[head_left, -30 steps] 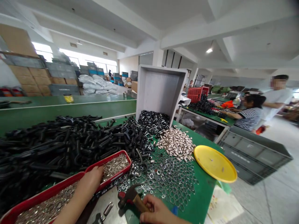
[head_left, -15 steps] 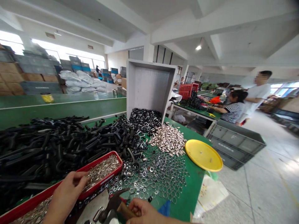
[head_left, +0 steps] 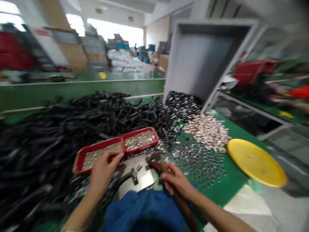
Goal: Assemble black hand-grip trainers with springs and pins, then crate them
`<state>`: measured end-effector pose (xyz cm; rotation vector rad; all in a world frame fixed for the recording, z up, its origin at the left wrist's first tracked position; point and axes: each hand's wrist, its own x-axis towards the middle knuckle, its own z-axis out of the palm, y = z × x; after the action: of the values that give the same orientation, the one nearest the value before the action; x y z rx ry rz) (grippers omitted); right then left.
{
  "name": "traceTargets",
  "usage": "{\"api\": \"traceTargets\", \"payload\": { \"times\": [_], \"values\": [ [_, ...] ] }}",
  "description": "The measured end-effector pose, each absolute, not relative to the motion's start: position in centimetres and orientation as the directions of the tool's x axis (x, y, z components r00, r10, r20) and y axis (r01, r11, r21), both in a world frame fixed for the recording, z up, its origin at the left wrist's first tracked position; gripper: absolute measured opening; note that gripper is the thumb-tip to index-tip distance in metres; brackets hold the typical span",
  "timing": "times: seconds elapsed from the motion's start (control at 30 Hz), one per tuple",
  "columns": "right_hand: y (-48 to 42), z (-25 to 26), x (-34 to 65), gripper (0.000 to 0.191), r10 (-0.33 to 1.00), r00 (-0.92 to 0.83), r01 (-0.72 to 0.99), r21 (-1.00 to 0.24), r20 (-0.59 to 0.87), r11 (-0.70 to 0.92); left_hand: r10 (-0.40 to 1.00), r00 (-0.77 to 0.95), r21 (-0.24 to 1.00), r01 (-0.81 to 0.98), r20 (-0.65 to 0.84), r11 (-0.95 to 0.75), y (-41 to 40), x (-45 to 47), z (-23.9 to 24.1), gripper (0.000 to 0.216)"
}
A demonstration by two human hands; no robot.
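Gripping: our right hand (head_left: pixel 175 180), fingers closed round hammer (head_left: pixel 155 161).
Hammer: wooden handle, dark head, blurred.
Left hand (head_left: pixel 105 169): at red tray (head_left: pixel 122 141) rim; we cannot tell its fingers.

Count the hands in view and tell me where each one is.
2. The left hand is at the near rim of the red tray; the right hand grips the hammer by its handle. Others may be lost in the blur.
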<state>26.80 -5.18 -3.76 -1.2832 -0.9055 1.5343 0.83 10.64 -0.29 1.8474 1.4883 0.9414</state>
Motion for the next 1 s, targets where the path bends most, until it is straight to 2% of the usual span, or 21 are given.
{"api": "traceTargets", "payload": {
  "times": [0.1, 0.27, 0.47, 0.7, 0.8, 0.87, 0.93, 1.0],
  "values": [
    [-4.6, -3.0, 27.8, 0.037, 0.958, -0.058, -0.068, -0.956, -0.282, -0.286, 0.987, 0.138, 0.834, 0.531, 0.087, -0.148, 8.9, 0.5, 0.2, 0.028],
    [-3.0, -3.8, 29.1, 0.041, 0.937, -0.099, 0.148, -0.936, -0.336, -0.320, 0.973, 0.219, 0.739, 0.642, 0.079, -0.204, 7.5, -0.1, -2.5, 0.018],
    [-3.1, -3.3, 28.3, 0.040, 0.922, -0.148, 0.193, -0.925, -0.358, -0.329, 0.959, 0.276, 0.676, 0.696, 0.058, -0.241, 7.2, 1.4, -4.4, 0.018],
    [-2.8, -3.9, 27.9, 0.038, 0.918, -0.169, 0.216, -0.922, -0.360, -0.322, 0.964, 0.266, 0.605, 0.763, 0.029, -0.228, 7.8, 2.2, -4.8, 0.018],
    [-2.7, -4.2, 28.0, 0.039, 0.915, -0.170, 0.231, -0.918, -0.365, -0.323, 0.950, 0.308, 0.506, 0.813, 0.048, -0.289, 7.8, 2.5, -4.4, 0.021],
    [-2.6, -4.2, 28.1, 0.040, 0.916, -0.166, 0.258, -0.913, -0.364, -0.317, 0.906, 0.414, 0.379, 0.828, 0.084, -0.413, 7.9, 2.7, -4.0, 0.022],
    [-2.2, -3.9, 28.3, 0.040, 0.921, -0.161, 0.324, -0.900, -0.355, -0.291, 0.827, 0.551, 0.259, 0.788, 0.106, -0.558, 7.9, 2.8, -3.6, 0.020],
    [-1.7, -3.1, 28.4, 0.039, 0.930, -0.169, 0.437, -0.871, -0.327, -0.226, 0.785, 0.610, 0.232, 0.752, 0.112, -0.617, 7.6, 2.6, -3.3, 0.023]
  ]
}}
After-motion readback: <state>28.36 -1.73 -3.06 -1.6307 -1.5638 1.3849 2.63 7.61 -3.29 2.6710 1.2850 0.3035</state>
